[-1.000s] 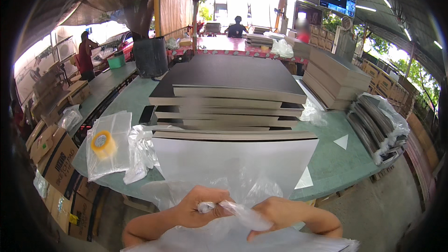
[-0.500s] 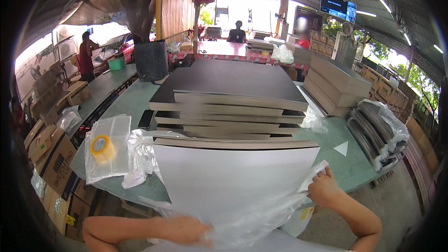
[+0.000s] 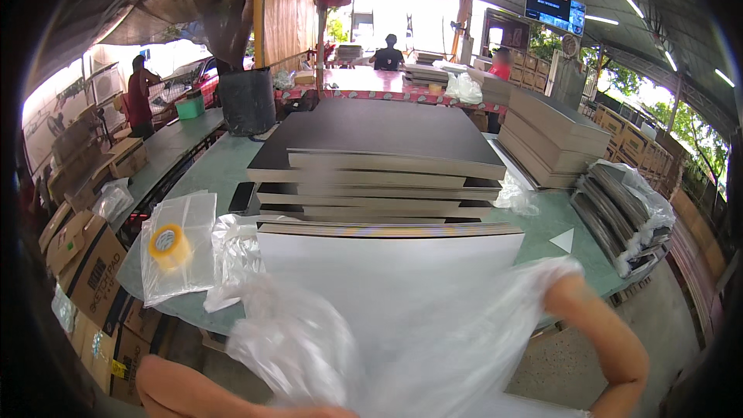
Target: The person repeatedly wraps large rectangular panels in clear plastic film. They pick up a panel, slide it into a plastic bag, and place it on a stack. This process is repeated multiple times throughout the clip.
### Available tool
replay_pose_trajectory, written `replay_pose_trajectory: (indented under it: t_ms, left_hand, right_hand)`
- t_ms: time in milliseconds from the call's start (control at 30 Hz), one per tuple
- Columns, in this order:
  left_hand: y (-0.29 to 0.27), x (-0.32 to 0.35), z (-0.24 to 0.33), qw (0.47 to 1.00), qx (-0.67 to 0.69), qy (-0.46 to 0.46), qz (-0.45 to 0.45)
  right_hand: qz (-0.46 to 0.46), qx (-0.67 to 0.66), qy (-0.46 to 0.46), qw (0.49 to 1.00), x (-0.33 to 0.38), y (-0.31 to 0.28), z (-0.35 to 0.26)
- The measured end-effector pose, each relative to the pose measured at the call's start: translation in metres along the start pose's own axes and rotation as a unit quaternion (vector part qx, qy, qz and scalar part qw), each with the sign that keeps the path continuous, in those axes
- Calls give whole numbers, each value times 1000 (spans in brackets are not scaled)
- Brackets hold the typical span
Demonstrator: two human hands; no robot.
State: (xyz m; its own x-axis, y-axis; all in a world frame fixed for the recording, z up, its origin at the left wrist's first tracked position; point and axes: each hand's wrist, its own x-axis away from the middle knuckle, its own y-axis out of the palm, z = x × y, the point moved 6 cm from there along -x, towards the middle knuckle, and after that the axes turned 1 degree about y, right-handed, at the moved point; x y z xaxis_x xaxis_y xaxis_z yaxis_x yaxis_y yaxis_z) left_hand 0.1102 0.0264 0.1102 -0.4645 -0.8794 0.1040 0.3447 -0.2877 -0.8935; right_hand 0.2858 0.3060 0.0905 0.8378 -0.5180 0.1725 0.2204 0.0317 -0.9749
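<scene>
At lower centre, a clear plastic bag [image 3: 298,337] seemingly holds part of a white-faced stack [image 3: 387,267], the left hand [image 3: 313,412] and right hand [image 3: 565,288] too obscured to tell pinching from spread.

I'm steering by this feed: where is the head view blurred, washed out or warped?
In the head view, motion blur smears the plastic film, mostly at its left; there too, daylight washes out the far opening, a hazy smudge veils part of the board stack, and the green table looks bowed.
</scene>
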Motion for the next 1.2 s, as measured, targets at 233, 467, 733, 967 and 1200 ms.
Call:
replay_pose_trajectory:
  t_ms: [233,467,733,967,1200]
  left_hand:
    - [15,-18,-72,956,-258,-134,50]
    - [12,-3,-91,975,-151,-157,44]
    - [-12,11,-128,873,-405,-271,-29]
    - [21,-10,-2,912,-409,-12,-13]
    - [11,-6,-98,941,-189,-277,-46]
  right_hand:
    - [235,95,-48,966,28,-61,-59]
    - [440,263,-50,857,53,-61,-13]
    - [-272,-146,-272,911,87,-31,-144]
    - [15,-15,-44,999,0,-28,-19]
    - [289,108,-61,949,19,-32,-30]
